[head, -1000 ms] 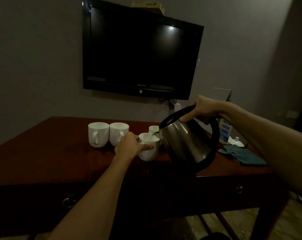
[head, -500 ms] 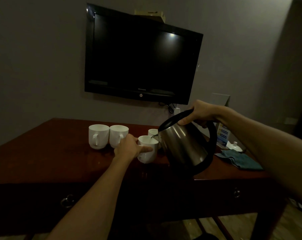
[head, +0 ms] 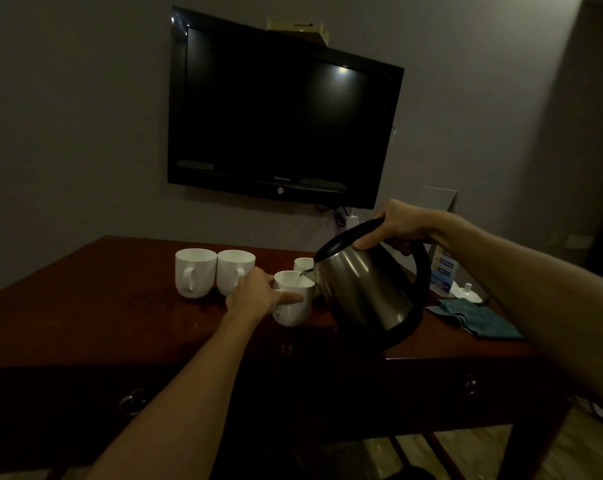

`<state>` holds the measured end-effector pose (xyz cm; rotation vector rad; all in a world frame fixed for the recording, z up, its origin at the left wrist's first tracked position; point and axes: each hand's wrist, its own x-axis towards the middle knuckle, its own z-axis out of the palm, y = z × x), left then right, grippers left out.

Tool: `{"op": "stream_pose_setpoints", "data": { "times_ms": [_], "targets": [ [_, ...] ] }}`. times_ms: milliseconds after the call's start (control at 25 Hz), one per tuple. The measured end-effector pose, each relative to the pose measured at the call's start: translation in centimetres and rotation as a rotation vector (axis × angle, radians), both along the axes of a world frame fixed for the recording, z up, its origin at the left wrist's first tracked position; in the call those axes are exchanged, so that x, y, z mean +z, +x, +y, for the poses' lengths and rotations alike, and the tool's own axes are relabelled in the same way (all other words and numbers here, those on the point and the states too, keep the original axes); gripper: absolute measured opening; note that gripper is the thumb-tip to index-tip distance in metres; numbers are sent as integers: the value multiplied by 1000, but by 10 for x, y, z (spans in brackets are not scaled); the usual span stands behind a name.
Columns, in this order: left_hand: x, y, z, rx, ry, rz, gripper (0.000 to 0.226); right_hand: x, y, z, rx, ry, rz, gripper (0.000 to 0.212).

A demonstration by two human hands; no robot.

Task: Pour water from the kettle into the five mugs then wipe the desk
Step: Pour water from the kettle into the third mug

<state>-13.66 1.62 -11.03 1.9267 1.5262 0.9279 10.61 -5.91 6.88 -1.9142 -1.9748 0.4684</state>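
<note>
My right hand [head: 400, 225] grips the black handle of a steel kettle [head: 365, 292], which is tilted left with its spout over a white mug [head: 293, 308]. A thin stream of water runs from the spout into that mug. My left hand [head: 255, 294] holds the mug's side on the red-brown desk [head: 102, 306]. Two more white mugs [head: 194, 271] [head: 234, 270] stand side by side to the left. Another mug [head: 303, 264] shows partly behind the held one. A teal cloth [head: 476, 318] lies folded on the desk at the right.
A dark TV [head: 279, 112] hangs on the wall above the desk. A small card stand [head: 443, 271] and a white lid [head: 468, 292] sit at the back right. Drawer pulls [head: 132, 401] [head: 470, 384] show on the desk front.
The kettle has tilted a little further toward the held mug and water now runs into it. Both hands keep their grips.
</note>
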Motion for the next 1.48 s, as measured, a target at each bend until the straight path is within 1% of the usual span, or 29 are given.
{"op": "stream_pose_setpoints", "data": {
  "times_ms": [120, 480, 640, 760, 840, 1000, 1040, 1160, 1480],
  "targets": [
    [0, 0, 1, -6, -10, 2, 67, 0, -1, 0, 12, -10, -2, 74],
    [-1, -1, 2, -5, 6, 9, 64, 0, -1, -1, 16, 3, -6, 82],
    [-1, 0, 3, -4, -5, -6, 68, 1, -3, -4, 9, -10, 8, 73],
    [-1, 0, 3, -3, -7, -8, 69, 1, -4, -4, 14, -8, 4, 75],
    [-1, 0, 3, -5, -9, -18, 70, 1, -4, -4, 17, -5, 7, 72],
    [-1, 0, 1, -17, -11, -24, 73, 1, -2, -3, 16, -16, 14, 44],
    [-2, 0, 1, -19, -7, -25, 72, 1, -2, -3, 21, -15, 16, 41],
    [-2, -1, 1, -17, 2, -28, 71, 0, -2, -2, 21, -7, 14, 44],
    [-2, 0, 0, -8, 8, -23, 72, 0, -1, 0, 34, -12, 28, 39]
  ]
}}
